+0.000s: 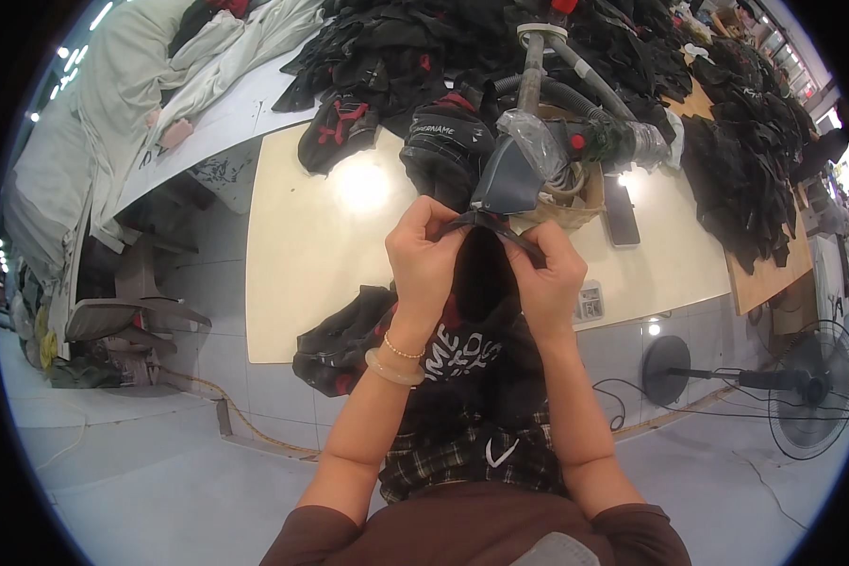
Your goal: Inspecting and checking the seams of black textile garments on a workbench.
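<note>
My left hand [420,264] and my right hand [549,283] both pinch the edge of a black garment [484,274], one on each side of its opening. The edge is stretched between them, right at the lower tip of a grey-blue machine head [514,174]. Below the opening, the cloth hangs down to my lap, showing white lettering and a bit of red. Its exact kind is hard to make out. Between my hands the dark inside of the garment shows.
A cream table [297,236] carries the machine, a phone [621,212] and a cardboard box [575,203]. Dark garments [396,57] are heaped at the back, more [750,160] at the right. A standing fan [811,387] is at right, a chair [113,319] at left.
</note>
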Demonstrator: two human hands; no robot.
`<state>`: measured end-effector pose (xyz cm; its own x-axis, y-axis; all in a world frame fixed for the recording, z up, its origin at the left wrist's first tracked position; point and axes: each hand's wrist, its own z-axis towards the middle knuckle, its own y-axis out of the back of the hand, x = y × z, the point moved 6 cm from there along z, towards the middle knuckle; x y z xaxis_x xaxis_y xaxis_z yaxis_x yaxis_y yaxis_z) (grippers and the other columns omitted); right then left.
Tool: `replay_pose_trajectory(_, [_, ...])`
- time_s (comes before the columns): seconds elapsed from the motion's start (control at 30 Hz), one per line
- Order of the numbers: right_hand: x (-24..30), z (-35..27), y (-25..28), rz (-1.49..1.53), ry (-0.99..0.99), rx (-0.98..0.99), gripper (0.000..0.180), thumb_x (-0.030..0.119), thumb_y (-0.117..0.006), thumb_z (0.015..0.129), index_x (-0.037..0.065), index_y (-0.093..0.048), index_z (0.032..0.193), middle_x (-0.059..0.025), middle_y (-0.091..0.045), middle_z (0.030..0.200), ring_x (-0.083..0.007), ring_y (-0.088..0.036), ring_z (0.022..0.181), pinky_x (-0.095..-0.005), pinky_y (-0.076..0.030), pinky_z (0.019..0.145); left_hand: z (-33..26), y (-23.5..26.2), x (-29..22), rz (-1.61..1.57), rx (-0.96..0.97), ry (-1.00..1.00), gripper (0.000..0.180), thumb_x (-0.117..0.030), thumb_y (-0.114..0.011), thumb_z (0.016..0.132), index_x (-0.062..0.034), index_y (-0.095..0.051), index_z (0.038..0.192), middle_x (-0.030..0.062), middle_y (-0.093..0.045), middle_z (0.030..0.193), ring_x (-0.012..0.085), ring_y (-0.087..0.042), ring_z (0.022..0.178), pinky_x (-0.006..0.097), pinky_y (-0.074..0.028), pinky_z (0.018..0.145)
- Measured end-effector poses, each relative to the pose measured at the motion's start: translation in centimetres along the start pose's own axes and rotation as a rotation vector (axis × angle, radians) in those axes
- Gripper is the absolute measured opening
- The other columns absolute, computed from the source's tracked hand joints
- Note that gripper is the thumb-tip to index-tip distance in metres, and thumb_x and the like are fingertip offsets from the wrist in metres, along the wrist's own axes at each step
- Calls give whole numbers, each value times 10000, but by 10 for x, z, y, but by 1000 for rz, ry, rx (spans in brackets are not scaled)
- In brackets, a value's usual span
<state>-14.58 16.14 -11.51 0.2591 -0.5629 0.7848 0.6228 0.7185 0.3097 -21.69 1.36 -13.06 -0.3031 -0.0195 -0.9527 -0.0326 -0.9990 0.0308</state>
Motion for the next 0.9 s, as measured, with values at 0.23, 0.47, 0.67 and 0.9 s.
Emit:
replay_pose_trajectory(0.23, [2,-4,0,6,-29,5,201,2,-730,768,-17,-531,751,-94,-488,675,-212,-442,563,-297,-384,524,4,-1,0,-95,48,55,108,49,-686,790,31,-580,778,17,-615,685,46,-540,643,205,-427,577])
replay_pose_trajectory(0.47, [1,-9,-2,44,-59,-1,203,11,-731,782,-15,-533,742,-88,-490,665,-194,-441,554,-294,-378,516,5,0,2,-49,76,89,108,46,-688,793,33,-582,784,20,-624,694,46,-544,646,199,-429,581])
replay_pose_trajectory(0.67, [2,-10,-2,46,-42,-9,206,13,-734,787,-12,-536,736,-81,-489,652,-188,-435,546,-293,-369,508,5,0,2,-62,73,65,102,47,-684,794,35,-584,787,28,-627,699,50,-557,658,202,-433,585])
replay_pose_trajectory(0.9, [1,-10,-1,21,-45,-16,207,17,-732,790,-12,-534,737,-86,-492,654,-196,-438,547,-298,-377,512,4,-1,-1,-34,71,47,107,47,-687,789,37,-579,789,35,-627,699,55,-566,667,212,-443,591])
